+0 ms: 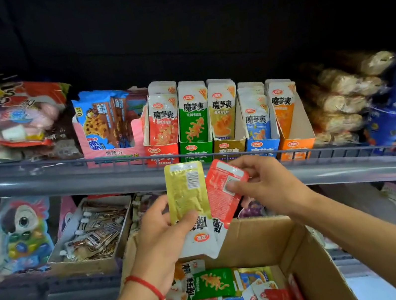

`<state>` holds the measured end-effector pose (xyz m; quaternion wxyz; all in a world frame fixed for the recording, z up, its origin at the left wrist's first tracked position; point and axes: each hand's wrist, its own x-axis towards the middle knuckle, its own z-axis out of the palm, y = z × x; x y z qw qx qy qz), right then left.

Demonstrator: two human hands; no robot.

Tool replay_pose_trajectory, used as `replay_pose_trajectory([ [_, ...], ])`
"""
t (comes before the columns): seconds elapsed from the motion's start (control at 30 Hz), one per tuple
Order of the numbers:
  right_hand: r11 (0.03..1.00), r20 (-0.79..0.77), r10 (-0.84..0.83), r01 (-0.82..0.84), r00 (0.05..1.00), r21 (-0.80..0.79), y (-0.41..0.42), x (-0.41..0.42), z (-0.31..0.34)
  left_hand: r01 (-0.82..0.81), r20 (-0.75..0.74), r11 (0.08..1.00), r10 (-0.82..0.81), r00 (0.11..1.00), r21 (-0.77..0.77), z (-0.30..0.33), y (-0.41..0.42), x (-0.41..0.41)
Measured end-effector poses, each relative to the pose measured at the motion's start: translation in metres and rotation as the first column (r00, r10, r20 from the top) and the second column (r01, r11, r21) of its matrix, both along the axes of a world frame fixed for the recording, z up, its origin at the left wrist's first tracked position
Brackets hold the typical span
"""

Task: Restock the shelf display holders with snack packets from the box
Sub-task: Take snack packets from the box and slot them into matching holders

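Note:
My left hand [162,230] grips a yellow snack packet [186,191], held upside down with its back side toward me, along with other packets behind it. My right hand [262,182] pinches a red snack packet [222,193] beside the yellow one. Both hover above the open cardboard box [311,256], which holds several mixed packets [214,283]. On the shelf above stand the display holders: red [163,153], green [195,150], yellow [229,146], blue [261,145] and orange [296,146], each with upright packets.
The grey shelf rail [352,168] runs right behind my hands. A pink cookie box [112,148] sits left of the holders, bagged bread [340,99] to their right. On the lower shelf are a tray of sachets [92,230] and a parrot-shaped pack [24,231].

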<state>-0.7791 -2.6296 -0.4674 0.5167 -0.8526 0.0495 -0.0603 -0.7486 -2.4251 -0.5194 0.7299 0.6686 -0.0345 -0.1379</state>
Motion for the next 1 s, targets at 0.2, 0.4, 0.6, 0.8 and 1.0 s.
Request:
replay_pose_trajectory([
  [0.2,0.96,0.442,-0.124,0.219,0.888,-0.171,0.005,-0.01,-0.003,-0.188,-0.048,0.981,0.19,0.981,0.051,-0.009,0.011,0.011],
  [0.4,0.701,0.41,0.568,-0.158,0.713,-0.695,0.019,-0.017,-0.045,-0.076,-0.352,0.889,-0.099,0.931,-0.451,0.003,0.011,0.002],
  [0.6,0.771,0.302,0.471,-0.221,0.829,-0.597,0.023,-0.031,-0.04,0.028,-0.197,0.983,-0.065,0.978,-0.182,-0.003,0.018,-0.004],
  [0.8,0.954,0.163,0.007,0.043,0.987,-0.297,0.018,0.007,-0.007,0.063,-0.046,0.993,-0.068,0.997,-0.102,0.006,0.024,-0.005],
  [1.0,0.993,0.19,0.017,0.005,0.982,-0.115,0.013,0.038,0.043,-0.113,0.012,0.993,0.113,0.994,-0.044,0.009,0.039,0.01],
])
